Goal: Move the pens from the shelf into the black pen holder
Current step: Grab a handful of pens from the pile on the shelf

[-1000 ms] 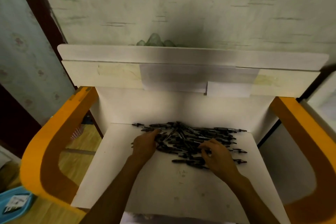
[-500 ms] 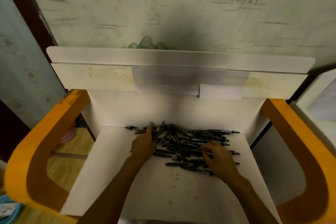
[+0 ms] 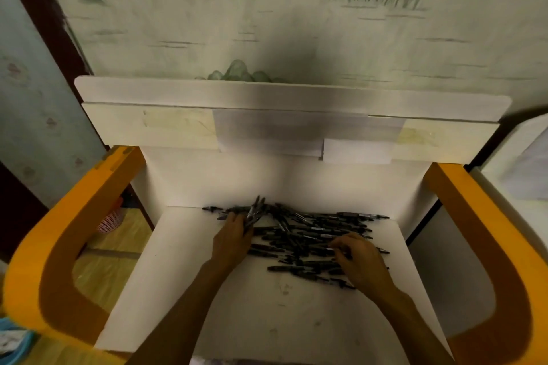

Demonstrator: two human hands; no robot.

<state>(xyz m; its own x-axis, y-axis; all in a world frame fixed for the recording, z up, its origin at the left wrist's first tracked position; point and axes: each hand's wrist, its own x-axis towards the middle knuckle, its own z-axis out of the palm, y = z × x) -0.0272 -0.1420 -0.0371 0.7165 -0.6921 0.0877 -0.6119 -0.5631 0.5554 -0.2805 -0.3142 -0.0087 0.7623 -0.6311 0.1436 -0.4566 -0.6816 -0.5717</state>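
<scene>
1. A heap of black pens (image 3: 308, 234) is seen lying on the white shelf (image 3: 178, 275), spread along its far part near the back wall of the unit.
2. A small bunch of pens (image 3: 255, 212) is gripped by the left hand (image 3: 234, 238) at the left end of the heap; the fingers are curled round them and the bunch is tilted up, its tips standing above the pens that lie flat.
3. The right hand (image 3: 360, 261) is laid on the near right part of the heap, palm down, with its fingers bent onto the pens. Whether a pen is pinched there cannot be told, since the fingertips are hidden among the dark barrels.
4. The two hands are held well apart, with most of the heap between them.
5. Single pens are seen at the edges of the heap: one at the far left (image 3: 212, 208) and one at the far right (image 3: 364, 215), both lying flat and roughly parallel to the back wall.
6. The shelf is flanked by orange side panels (image 3: 74, 216) on the left and right.
7. A white top board (image 3: 267, 95) with taped paper sheets is seen above the shelf.
8. A pink basket (image 3: 110, 221) is seen on the floor to the left.
</scene>
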